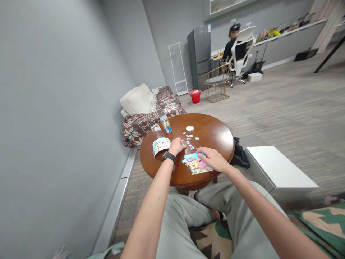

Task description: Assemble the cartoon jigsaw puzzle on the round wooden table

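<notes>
A partly joined jigsaw puzzle (193,163) with a yellow and a pink cartoon figure lies near the front of the round wooden table. My right hand (214,159) rests on its right side, fingers stretched out over the upper edge. To the left of the puzzle, my left hand (176,146), a dark watch at its wrist, is closed with the fingertips pinched low over the table. A small light-blue puzzle piece shows at those fingertips, mostly hidden. Loose puzzle pieces (189,142) are scattered just beyond both hands.
On the brown table (210,126) stand a printed can (165,124), a clear container (157,131), a curved picture card (161,144) and a white lid (189,128). A white box (280,165) is at right. Farther back, a person (229,48) sits near a fridge (199,54).
</notes>
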`<move>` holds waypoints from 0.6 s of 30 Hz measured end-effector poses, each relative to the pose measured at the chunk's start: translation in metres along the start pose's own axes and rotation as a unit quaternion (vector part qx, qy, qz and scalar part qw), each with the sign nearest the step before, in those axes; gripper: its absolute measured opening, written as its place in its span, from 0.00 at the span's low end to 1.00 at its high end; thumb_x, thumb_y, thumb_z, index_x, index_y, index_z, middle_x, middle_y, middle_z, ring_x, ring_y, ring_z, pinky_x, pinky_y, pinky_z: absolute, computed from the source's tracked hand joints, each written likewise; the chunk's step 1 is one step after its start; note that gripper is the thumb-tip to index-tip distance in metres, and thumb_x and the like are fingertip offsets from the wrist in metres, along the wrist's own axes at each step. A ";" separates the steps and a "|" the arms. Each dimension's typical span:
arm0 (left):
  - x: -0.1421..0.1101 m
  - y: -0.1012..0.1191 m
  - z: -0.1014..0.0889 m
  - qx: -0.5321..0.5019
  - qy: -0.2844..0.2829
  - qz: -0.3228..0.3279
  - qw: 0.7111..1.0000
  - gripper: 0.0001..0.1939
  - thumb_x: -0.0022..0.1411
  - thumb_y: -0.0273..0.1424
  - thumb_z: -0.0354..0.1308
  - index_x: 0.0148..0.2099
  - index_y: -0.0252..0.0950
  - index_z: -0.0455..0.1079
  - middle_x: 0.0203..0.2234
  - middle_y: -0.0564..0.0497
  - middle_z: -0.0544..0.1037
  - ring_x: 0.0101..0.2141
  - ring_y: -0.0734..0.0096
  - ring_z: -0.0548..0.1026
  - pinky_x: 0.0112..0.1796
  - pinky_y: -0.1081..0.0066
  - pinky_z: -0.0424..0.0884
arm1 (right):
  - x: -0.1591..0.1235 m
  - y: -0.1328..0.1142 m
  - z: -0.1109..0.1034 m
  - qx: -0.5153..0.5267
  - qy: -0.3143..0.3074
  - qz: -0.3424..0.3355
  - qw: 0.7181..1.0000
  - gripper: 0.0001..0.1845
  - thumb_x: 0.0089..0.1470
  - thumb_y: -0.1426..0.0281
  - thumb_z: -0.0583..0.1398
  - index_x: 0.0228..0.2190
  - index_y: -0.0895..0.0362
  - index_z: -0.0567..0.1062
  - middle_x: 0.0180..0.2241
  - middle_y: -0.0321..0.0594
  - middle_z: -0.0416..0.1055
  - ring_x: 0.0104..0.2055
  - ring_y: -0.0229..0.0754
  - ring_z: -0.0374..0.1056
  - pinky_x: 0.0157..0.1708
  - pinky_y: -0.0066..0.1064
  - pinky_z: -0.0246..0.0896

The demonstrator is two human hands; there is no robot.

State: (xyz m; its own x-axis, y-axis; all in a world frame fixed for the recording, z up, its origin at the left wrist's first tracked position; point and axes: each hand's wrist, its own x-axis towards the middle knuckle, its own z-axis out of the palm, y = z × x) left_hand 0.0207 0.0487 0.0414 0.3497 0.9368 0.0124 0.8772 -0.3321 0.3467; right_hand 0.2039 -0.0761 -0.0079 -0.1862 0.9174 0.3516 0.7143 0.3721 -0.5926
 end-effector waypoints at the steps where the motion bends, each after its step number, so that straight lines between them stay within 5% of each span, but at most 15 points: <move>1: -0.003 -0.002 -0.003 -0.006 0.006 0.002 1.000 0.05 0.55 0.27 0.67 0.34 0.34 0.74 0.34 0.47 0.81 0.37 0.66 0.78 0.40 0.71 0.70 | 0.000 0.000 0.000 0.001 -0.001 0.001 1.000 0.18 0.64 0.61 0.51 0.46 0.54 0.76 0.52 0.45 0.75 0.57 0.50 0.69 0.59 0.46 0.60; 9: -0.052 -0.043 -0.007 -0.228 0.013 0.129 0.965 0.08 0.63 0.29 0.56 0.39 0.34 0.76 0.37 0.46 0.81 0.39 0.65 0.77 0.45 0.67 0.71 | 0.000 -0.002 -0.001 0.001 0.004 0.014 1.000 0.17 0.63 0.62 0.53 0.47 0.53 0.76 0.51 0.44 0.76 0.57 0.50 0.69 0.59 0.46 0.60; 15: -0.071 -0.059 0.014 -0.328 0.060 0.078 0.940 0.11 0.66 0.35 0.53 0.40 0.34 0.72 0.35 0.48 0.78 0.36 0.69 0.75 0.40 0.71 0.71 | 0.000 -0.003 -0.001 -0.010 -0.004 0.023 1.000 0.17 0.62 0.63 0.53 0.47 0.53 0.75 0.54 0.45 0.74 0.59 0.50 0.67 0.61 0.47 0.58; 18: -0.074 -0.055 0.014 -0.341 0.040 0.100 0.934 0.11 0.65 0.37 0.54 0.40 0.34 0.73 0.36 0.48 0.79 0.36 0.68 0.76 0.42 0.70 0.71 | -0.001 -0.002 -0.002 -0.005 -0.006 0.027 1.000 0.17 0.62 0.63 0.53 0.47 0.53 0.75 0.54 0.45 0.74 0.59 0.51 0.68 0.60 0.47 0.59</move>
State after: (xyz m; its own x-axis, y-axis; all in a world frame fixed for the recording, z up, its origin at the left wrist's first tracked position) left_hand -0.0492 -0.0036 0.0083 0.4348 0.8777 0.2013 0.3732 -0.3791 0.8468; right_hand 0.2039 -0.0778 -0.0056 -0.1547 0.9377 0.3110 0.7305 0.3205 -0.6031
